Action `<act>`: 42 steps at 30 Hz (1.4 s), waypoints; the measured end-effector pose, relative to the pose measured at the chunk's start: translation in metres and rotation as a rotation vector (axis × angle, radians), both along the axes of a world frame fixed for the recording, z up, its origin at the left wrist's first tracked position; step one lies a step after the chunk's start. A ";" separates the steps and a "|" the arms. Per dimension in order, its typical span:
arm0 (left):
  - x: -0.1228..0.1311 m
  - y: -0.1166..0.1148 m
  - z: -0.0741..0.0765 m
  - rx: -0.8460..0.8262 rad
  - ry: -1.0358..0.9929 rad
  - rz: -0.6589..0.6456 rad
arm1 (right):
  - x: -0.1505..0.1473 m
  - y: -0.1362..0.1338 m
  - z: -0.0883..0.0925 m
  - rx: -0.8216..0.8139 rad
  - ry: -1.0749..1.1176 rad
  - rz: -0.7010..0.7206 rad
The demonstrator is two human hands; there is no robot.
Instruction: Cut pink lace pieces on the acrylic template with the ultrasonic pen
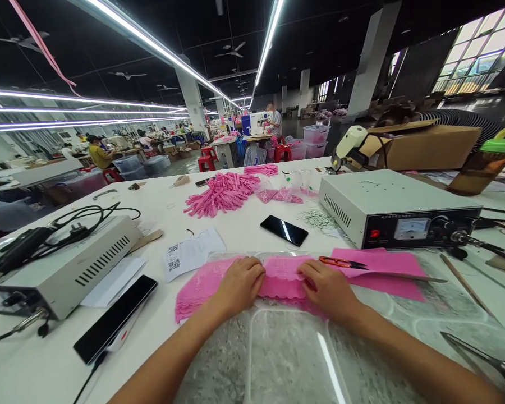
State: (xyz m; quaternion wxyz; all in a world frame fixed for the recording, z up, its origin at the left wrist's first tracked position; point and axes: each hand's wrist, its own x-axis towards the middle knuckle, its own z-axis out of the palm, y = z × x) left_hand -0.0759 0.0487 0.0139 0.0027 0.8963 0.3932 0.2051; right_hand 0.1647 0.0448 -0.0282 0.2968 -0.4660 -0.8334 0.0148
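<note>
My left hand (239,283) is closed, fingers curled on the pink lace fabric (281,276), which has a scalloped lower edge. At the other end of that stretch, my right hand (330,289) pinches the same fabric between thumb and fingers. Left of my left hand lies a layered stack of pink lace pieces (197,289). Flat pink fabric (398,286) spreads out beyond my right hand. Orange-handled thread snips (340,262) rest on it, and a pointed blade (421,277) crosses it. Under my wrists is a clear plastic lid or sheet (290,353).
A grey power unit (421,196) stands right, another (79,264) left. Phones (284,230) lie ahead and at left, the left phone (115,320) with a cable. Pink strips (223,193) are heaped farther back. Scissors (483,356) lie near right. Co-workers sit beyond the table.
</note>
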 end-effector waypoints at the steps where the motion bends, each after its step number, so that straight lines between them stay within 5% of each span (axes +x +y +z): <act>1: -0.003 -0.002 0.000 0.018 -0.006 -0.015 | 0.006 -0.002 -0.001 0.047 0.002 0.011; 9: -0.035 -0.063 -0.006 0.067 0.032 -0.196 | 0.024 -0.077 -0.003 0.269 0.016 0.264; 14: -0.058 -0.097 -0.002 -0.099 0.073 -0.207 | 0.009 -0.107 0.011 0.051 -0.011 0.430; 18: -0.059 -0.097 -0.001 -0.108 0.059 -0.112 | 0.001 -0.083 0.011 0.103 0.061 0.423; 25: -0.009 -0.045 -0.021 -0.026 0.149 0.042 | -0.030 -0.013 -0.007 -0.004 -0.055 0.321; 30: 0.009 -0.025 -0.024 -0.027 0.210 0.089 | -0.030 -0.003 0.000 -0.190 -0.081 0.265; 42: 0.007 -0.024 -0.012 -0.023 0.161 0.169 | -0.025 0.006 0.005 -0.507 0.010 0.181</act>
